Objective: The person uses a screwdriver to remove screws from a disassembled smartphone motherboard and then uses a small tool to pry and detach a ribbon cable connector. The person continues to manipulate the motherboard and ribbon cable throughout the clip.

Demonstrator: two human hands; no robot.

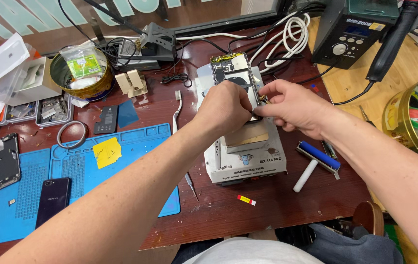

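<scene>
Working over an opened smartphone with its back removed and innards exposed (pixel 232 68), which lies on a white box-shaped heating platform (pixel 245 161) mid-tabletop, raised for easier reach. Left hand (pixel 223 108) sits curled on the phone's lower half, apparently pinning it; what its fingers grip is hidden. Right hand (pixel 292 106), at the phone's right edge, pinches a small dark tool tip, kind unclear. Right of the platform lies a blue-and-white hand roller (pixel 316 164); left, a blue silicone work mat (pixel 77 166).

Opened phone (pixel 232 68) on heating plate (pixel 245 161), roller (pixel 316 161) right, mat (pixel 72 181) left.
</scene>
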